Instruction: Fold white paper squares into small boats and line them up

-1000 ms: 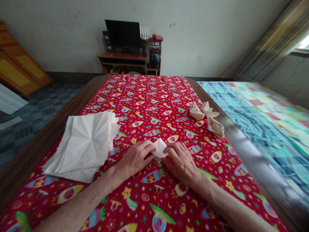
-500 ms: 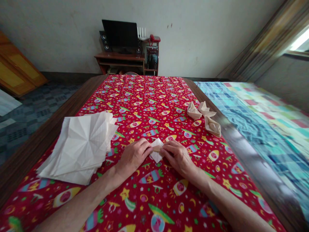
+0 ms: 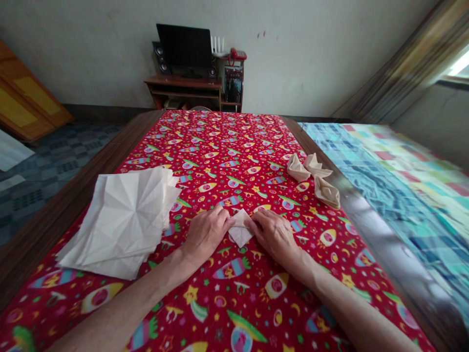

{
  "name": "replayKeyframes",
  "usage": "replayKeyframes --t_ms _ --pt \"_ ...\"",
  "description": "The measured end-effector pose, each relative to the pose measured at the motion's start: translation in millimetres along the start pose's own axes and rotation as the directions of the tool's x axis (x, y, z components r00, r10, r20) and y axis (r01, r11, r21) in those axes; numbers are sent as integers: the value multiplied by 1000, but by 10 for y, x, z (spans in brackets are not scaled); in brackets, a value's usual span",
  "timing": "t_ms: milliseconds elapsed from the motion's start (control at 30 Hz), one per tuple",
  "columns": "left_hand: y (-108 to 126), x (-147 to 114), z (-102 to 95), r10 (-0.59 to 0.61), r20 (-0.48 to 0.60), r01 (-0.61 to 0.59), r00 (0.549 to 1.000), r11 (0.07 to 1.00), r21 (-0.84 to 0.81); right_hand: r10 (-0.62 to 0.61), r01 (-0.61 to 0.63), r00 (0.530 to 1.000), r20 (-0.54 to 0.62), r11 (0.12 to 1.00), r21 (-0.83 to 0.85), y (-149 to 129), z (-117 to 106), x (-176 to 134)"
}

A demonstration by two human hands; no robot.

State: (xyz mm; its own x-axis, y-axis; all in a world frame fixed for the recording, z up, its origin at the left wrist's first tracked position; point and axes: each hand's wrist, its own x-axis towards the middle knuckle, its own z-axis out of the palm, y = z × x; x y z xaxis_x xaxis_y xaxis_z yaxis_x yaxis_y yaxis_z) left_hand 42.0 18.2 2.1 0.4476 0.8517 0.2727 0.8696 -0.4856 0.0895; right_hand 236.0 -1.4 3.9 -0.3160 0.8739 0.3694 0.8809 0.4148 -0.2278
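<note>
A small folded paper (image 3: 241,237), seen tilted and partly covered by fingers a second ago, is now held as a diamond, low over a red cloth (image 3: 234,274), and a crease appears to be being firmed across it.

The nine o'clock corner is pinched by the left hand (image 3: 208,229), the three o'clock corner by the right hand (image 3: 275,233); fingers are curled nearly closed, thumbs inward. A creased paper stack (image 3: 128,215) is left at nine o'clock; three folded paper shapes (image 3: 298,168) are grouped at two. The cloth is bordered by a brown table (image 3: 106,159). A bed (image 3: 384,195) is seen at two o'clock, a cabinet (image 3: 29,93) at ten; a monitor (image 3: 185,46) is stood on a desk (image 3: 183,83) near eleven.
</note>
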Motion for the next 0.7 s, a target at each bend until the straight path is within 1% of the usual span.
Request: replayKeyframes --t_ms 133,233,400,533,600,700 --pt "0 -1 -17 -3 8 3 1000 1000 15 -19 18 1000 -22 999 -40 13 8 -24" --pt "3 -2 -30 -10 9 10 1000 1000 13 -26 25 1000 -16 998 -56 19 19 -32" --pt "18 3 -28 -17 -24 17 1000 1000 -10 -5 5 1000 -6 997 -83 11 28 -20" --pt "17 18 -24 -37 -39 36 999 999 -35 16 -13 999 29 996 -86 1 29 -11" --pt "11 7 -32 6 -66 -11 998 997 -79 19 -16 999 34 996 -88 3 34 -12" --pt "18 -63 -58 161 -151 -182 975 974 -137 9 -6 999 31 996 -89 13 44 -17"
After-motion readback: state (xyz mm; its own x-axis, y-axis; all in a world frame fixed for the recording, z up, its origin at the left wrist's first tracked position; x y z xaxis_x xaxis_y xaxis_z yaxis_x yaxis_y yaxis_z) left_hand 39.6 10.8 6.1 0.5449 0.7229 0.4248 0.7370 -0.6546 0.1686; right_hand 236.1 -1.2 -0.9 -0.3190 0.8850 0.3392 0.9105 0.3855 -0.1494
